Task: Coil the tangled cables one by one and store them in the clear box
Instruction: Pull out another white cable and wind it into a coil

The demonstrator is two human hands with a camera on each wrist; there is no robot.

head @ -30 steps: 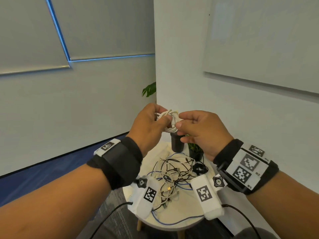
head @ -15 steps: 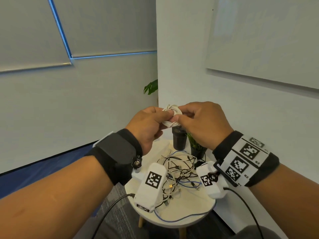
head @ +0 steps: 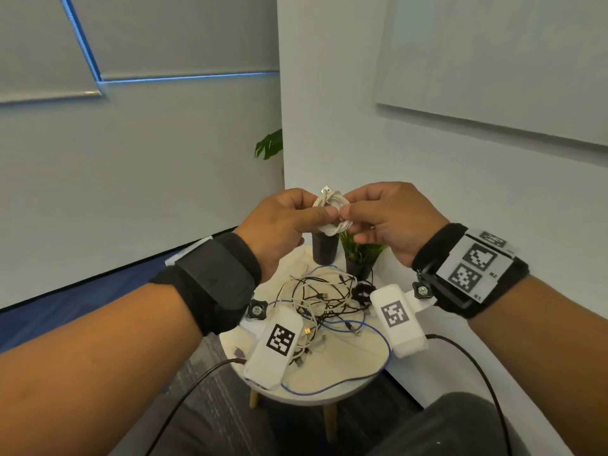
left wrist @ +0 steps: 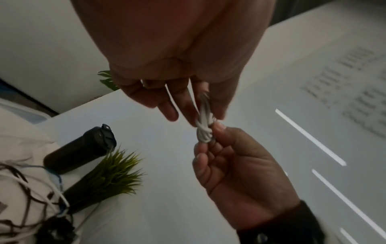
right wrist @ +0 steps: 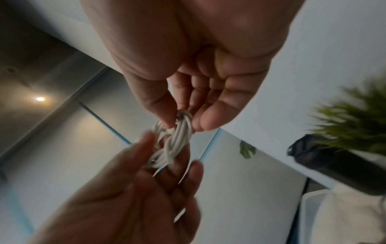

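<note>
A small white cable coil (head: pixel 332 212) hangs in the air above the table, held between both hands. My left hand (head: pixel 316 215) pinches its left side with thumb and fingers. My right hand (head: pixel 348 213) pinches its right side. A metal plug end sticks up from the top of the coil. The left wrist view shows the coil (left wrist: pixel 204 128) edge-on between my left fingers (left wrist: pixel 188 107) and the right hand (left wrist: pixel 229 156). In the right wrist view the wrapped strands (right wrist: pixel 177 140) sit under my right fingertips (right wrist: pixel 165 118). A tangle of black, white and blue cables (head: pixel 325 301) lies on the round table (head: pixel 362 366). I cannot make out the clear box.
A black cup (head: pixel 324 250) and a small potted plant (head: pixel 360 258) stand at the table's far side, just below my hands. White walls close in on the right and behind. A blue cable (head: pixel 329 388) trails along the table's front edge.
Both hands kept hold of the white coil and turned it between them. A plug end now pokes up from its top. The hands sit slightly lower over the table.
</note>
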